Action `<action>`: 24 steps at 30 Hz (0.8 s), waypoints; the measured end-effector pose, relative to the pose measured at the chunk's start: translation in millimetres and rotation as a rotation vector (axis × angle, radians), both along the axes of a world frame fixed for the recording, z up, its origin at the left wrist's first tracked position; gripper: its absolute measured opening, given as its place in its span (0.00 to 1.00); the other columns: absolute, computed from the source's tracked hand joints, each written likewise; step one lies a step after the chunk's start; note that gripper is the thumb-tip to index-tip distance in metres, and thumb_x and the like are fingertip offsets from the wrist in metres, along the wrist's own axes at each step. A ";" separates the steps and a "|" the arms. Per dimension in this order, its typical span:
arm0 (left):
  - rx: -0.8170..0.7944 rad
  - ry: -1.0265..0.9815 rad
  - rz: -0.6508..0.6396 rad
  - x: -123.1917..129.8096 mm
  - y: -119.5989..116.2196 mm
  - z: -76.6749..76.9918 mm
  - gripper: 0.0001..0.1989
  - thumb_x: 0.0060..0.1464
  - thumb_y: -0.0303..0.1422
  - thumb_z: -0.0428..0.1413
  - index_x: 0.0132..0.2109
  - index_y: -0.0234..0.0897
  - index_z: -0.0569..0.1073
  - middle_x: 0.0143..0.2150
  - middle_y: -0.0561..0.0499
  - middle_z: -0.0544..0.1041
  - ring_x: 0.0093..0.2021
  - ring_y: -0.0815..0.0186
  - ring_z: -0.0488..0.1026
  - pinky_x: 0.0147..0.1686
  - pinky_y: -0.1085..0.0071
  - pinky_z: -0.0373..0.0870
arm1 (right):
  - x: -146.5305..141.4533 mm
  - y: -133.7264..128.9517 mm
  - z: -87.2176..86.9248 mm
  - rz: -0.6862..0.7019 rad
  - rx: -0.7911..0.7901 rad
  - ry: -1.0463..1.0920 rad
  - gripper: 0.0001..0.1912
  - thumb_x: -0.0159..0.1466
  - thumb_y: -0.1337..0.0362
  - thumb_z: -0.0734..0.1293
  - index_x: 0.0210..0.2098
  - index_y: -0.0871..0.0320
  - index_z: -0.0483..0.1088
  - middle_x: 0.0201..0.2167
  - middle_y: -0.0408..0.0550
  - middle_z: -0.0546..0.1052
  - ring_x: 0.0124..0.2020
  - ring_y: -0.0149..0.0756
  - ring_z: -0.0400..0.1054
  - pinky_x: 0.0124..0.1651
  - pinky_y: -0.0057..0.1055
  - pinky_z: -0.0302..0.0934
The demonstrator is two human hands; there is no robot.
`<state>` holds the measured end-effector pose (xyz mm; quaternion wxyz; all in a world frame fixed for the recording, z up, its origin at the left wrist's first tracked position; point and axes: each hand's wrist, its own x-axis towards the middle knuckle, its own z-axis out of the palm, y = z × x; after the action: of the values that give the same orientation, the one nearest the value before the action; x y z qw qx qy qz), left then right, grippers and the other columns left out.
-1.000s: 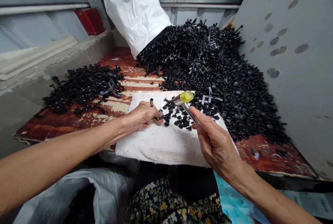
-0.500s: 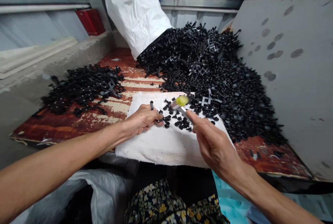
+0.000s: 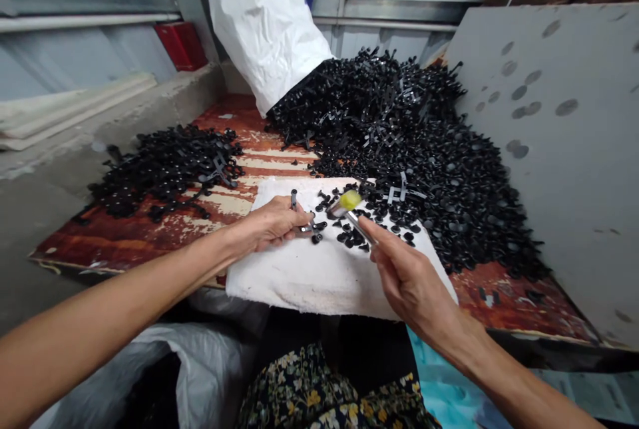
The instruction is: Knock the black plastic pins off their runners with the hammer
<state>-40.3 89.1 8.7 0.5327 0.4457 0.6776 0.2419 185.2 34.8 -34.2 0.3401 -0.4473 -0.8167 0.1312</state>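
Observation:
My left hand (image 3: 279, 221) is closed on a black plastic sprue piece (image 3: 303, 228), whose branches with round ends stick out past the thumb and above the knuckles. My right hand (image 3: 404, 263) grips the metal handle of a small mallet (image 3: 344, 204) with a yellow face. Its head hangs just right of the sprue piece, over loose black plastic plugs (image 3: 349, 237). Both hands are over a white cloth (image 3: 309, 286), where the plugs lie scattered. Whether the mallet head touches any plug, I cannot tell.
A big heap of black plastic parts (image 3: 399, 116) spills from a white sack (image 3: 269, 23) behind the cloth. Another pile (image 3: 164, 169) lies left on the worn red tabletop (image 3: 219, 206). A grey board (image 3: 554, 169) stands at the right; a white bag (image 3: 200, 356) sits below the table's front.
The mallet head has dropped slightly and looks sharper. The sprue piece in my left hand has tilted a little. The whole view has shifted slightly.

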 end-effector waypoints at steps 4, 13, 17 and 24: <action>0.006 -0.123 -0.105 -23.6 -10.4 9.2 0.10 0.51 0.32 0.60 0.31 0.35 0.65 0.23 0.53 0.74 0.14 0.78 0.58 0.12 0.80 0.47 | 2.0 -10.7 2.0 -0.044 -0.101 0.185 0.23 0.67 0.68 0.58 0.61 0.59 0.65 0.36 0.51 0.80 0.35 0.36 0.75 0.42 0.33 0.71; 0.059 -0.116 -0.376 -47.2 -21.2 -4.0 0.16 0.48 0.43 0.60 0.34 0.34 0.67 0.25 0.49 0.76 0.16 0.77 0.58 0.15 0.78 0.49 | 2.3 -13.9 -6.3 -0.059 -0.244 0.220 0.22 0.66 0.63 0.58 0.59 0.60 0.67 0.27 0.46 0.77 0.21 0.32 0.66 0.29 0.28 0.67; 0.038 0.001 -0.358 -44.5 -14.7 -7.0 0.12 0.52 0.39 0.53 0.28 0.35 0.66 0.23 0.50 0.74 0.15 0.76 0.56 0.15 0.76 0.47 | 2.5 -12.7 -5.4 -0.076 -0.218 0.191 0.21 0.66 0.63 0.58 0.57 0.58 0.68 0.23 0.43 0.74 0.18 0.32 0.63 0.24 0.26 0.64; 0.133 0.180 -0.238 -44.6 -11.2 -12.2 0.05 0.45 0.32 0.53 0.31 0.36 0.71 0.22 0.55 0.68 0.19 0.71 0.59 0.18 0.75 0.50 | 3.2 -12.0 -6.3 -0.080 -0.251 0.234 0.21 0.66 0.62 0.60 0.57 0.59 0.68 0.23 0.43 0.73 0.21 0.31 0.66 0.30 0.27 0.67</action>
<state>-84.9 77.9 -3.5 0.4641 0.5770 0.6474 0.1806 188.4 22.8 -40.5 0.3793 -0.4999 -0.7303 0.2700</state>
